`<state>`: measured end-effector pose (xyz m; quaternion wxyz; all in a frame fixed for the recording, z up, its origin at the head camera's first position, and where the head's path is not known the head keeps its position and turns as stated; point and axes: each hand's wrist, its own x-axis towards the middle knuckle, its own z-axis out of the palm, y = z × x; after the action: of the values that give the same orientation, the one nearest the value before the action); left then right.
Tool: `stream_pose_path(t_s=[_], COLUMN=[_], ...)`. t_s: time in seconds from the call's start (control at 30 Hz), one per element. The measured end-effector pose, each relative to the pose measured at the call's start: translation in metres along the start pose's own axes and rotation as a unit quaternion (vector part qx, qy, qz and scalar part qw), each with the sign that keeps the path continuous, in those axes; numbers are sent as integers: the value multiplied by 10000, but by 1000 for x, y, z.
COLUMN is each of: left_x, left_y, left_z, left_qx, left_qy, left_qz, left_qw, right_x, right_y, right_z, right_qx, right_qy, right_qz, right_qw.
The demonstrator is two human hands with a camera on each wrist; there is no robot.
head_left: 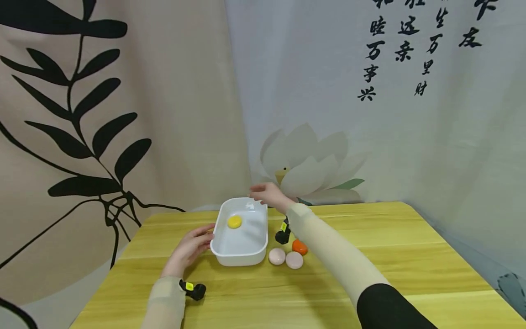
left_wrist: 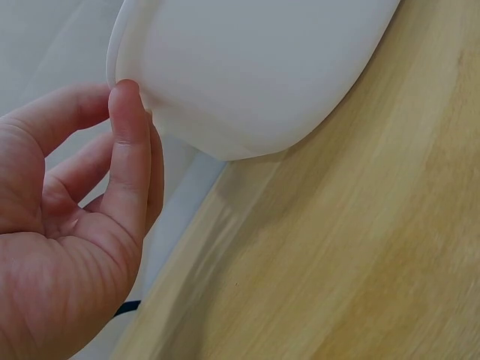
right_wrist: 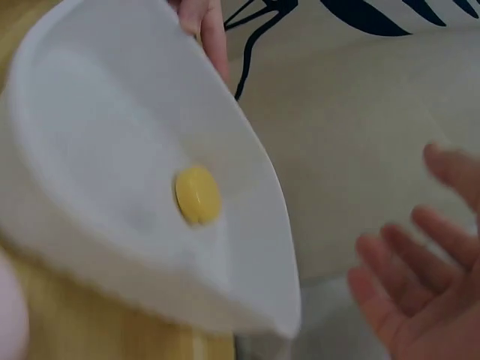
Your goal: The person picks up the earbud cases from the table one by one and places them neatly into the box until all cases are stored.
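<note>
A white rectangular dish (head_left: 240, 249) with a raised rim stands on the table. On its floor lies a small, rounded yellow piece (head_left: 234, 222). My left hand (head_left: 186, 249) is at the dish's left side; in the left wrist view its thumb and fingertips (left_wrist: 126, 97) pinch the rim at a corner. Over the dish's far right corner reaches my right hand (head_left: 271, 194). The right wrist view shows that right hand (right_wrist: 424, 285) apart from the dish, fingers spread and loosely bent, holding nothing.
Right of the dish, two pale pink round pieces (head_left: 277, 256) and an orange one (head_left: 300, 247) lie on the wooden table (head_left: 246, 301). Each wrist wears a small black camera (head_left: 195, 291). A printed curtain (head_left: 197, 114) hangs behind the table's far edge.
</note>
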<state>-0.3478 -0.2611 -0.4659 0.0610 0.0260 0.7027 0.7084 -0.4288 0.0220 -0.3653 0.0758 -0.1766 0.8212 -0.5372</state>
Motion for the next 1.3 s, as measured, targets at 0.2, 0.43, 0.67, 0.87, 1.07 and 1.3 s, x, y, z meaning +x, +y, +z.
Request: stream_pose_path(t_s=[0.2, 0.43, 0.67, 0.87, 1.07, 1.3], left_x=[-2, -3, -4, -3, -4, -3], left_y=[-1, 2, 3, 3, 3, 2], left_z=[-1, -4, -3, -4, -5, -2], left_qx=[43, -127, -82, -140, -116, -144], left_qy=[-112, -192, -211, -175, -244, -326], left_qz=[19, 0, -54, -77, -3, -4], left_qw=[9999, 9997, 9997, 9997, 9996, 9994], right_x=[-25, -50, -76, -92, -98, -101], right_y=[15, 53, 92, 113, 130, 144], right_z=[-37, -72, -88, -92, -91, -89], right_qx=[59, 197, 151, 141, 10, -53], right_qy=[-49, 73, -191, -498, -530, -601], right_qz=[-684, -893, -831, -347, -320, -259], right_qw=[9976, 9958, 9962, 9981, 9981, 9978])
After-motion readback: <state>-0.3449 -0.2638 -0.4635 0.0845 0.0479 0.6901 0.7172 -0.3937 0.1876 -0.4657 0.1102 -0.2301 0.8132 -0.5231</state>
